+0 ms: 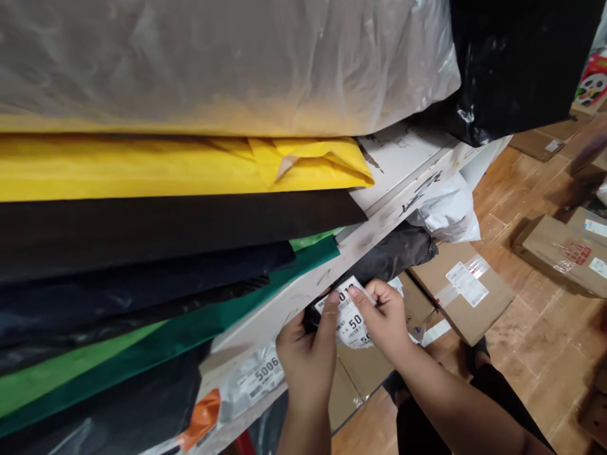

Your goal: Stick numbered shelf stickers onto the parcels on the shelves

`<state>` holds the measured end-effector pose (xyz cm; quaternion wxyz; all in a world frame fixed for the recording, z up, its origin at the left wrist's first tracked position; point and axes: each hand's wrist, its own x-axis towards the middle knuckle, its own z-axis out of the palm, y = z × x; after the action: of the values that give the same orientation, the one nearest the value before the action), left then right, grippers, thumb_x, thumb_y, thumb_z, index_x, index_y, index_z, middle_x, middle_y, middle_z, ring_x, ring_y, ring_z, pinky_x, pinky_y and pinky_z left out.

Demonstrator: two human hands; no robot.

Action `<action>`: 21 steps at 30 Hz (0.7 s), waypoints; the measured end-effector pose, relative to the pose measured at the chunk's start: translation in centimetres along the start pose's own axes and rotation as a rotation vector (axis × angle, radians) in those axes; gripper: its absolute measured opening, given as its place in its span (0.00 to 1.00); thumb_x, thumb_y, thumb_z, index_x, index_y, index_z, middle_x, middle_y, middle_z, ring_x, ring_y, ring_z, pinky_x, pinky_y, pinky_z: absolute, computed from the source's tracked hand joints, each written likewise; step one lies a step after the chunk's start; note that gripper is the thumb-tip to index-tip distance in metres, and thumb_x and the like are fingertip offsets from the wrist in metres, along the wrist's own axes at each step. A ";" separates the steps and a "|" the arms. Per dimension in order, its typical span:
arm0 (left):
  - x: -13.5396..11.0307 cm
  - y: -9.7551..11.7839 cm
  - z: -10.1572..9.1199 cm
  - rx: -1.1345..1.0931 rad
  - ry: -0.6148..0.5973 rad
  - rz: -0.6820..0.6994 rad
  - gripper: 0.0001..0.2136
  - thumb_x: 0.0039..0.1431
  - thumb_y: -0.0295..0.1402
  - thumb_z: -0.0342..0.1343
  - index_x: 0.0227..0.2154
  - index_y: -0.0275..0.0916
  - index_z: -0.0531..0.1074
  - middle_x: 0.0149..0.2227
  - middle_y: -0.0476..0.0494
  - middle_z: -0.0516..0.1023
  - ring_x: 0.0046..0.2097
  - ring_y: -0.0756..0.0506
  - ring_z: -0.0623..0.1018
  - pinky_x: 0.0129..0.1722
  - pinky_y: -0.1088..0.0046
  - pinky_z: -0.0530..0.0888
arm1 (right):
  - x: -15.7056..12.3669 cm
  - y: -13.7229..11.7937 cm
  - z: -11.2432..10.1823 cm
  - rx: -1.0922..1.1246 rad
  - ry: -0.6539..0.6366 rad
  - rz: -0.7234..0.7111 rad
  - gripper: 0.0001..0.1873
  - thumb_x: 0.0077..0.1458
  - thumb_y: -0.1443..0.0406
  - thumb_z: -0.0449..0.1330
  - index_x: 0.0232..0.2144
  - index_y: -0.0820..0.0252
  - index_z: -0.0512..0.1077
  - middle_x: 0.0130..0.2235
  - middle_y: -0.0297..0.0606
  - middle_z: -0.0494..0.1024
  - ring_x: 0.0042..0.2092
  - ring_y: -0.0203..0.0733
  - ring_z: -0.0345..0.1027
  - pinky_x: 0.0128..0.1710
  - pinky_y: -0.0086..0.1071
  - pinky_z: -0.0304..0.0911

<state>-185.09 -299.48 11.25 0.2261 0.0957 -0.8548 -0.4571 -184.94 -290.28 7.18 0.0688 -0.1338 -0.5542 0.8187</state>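
Note:
My left hand (310, 344) and my right hand (386, 316) are close together, low beside the shelf edge. Between them is a strip of white printed labels (355, 323) with large black numbers beginning with 50. Both thumbs press on its upper part, and its lower end curves away. Something dark shows beside my left fingers; its kind I cannot make out. Just beyond my hands, a dark plastic parcel (393, 253) lies under the shelf board. Another parcel, silvery with a 5006 label (265, 374), sits left of my left hand.
A white shelf board (379, 227) runs diagonally past my hands. Stacked on it are a yellow mailer (190, 165), a grey plastic parcel (227, 63) and several dark and green packages. Cardboard boxes (493, 309) stand on the wooden floor (535, 354) at right.

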 end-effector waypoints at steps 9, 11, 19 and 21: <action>0.3 -0.2 0.6 0.036 0.037 -0.019 0.13 0.49 0.45 0.61 0.27 0.39 0.75 0.31 0.45 0.81 0.40 0.41 0.80 0.42 0.67 0.77 | -0.3 0.3 -0.3 0.099 -0.105 0.130 0.23 0.44 0.48 0.67 0.18 0.57 0.65 0.18 0.27 0.63 0.22 0.32 0.53 0.22 0.27 0.51; 0.6 -0.2 0.5 0.049 0.033 -0.046 0.14 0.47 0.46 0.62 0.26 0.39 0.75 0.29 0.46 0.81 0.37 0.41 0.80 0.38 0.68 0.77 | -0.2 0.6 -0.3 0.094 -0.048 0.122 0.29 0.43 0.48 0.68 0.13 0.57 0.57 0.16 0.25 0.55 0.21 0.30 0.46 0.21 0.26 0.47; 1.1 -0.3 0.6 0.098 0.033 -0.106 0.14 0.44 0.46 0.63 0.26 0.40 0.77 0.27 0.46 0.81 0.34 0.41 0.80 0.36 0.66 0.76 | -0.8 2.4 -1.3 0.285 -0.177 0.271 0.30 0.36 0.42 0.69 0.15 0.57 0.62 0.17 0.26 0.60 0.21 0.31 0.51 0.23 0.28 0.52; 0.9 -0.2 0.9 0.114 0.054 -0.104 0.14 0.45 0.47 0.63 0.27 0.40 0.77 0.26 0.47 0.80 0.32 0.42 0.79 0.36 0.65 0.76 | -0.9 3.1 -1.2 0.262 -0.106 0.286 0.33 0.37 0.40 0.67 0.12 0.57 0.56 0.16 0.25 0.56 0.20 0.29 0.45 0.21 0.27 0.46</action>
<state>-186.29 -299.30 10.91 0.2192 0.1649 -0.8669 -0.4163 -183.63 -290.60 3.98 -0.0609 -0.1577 -0.4211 0.8911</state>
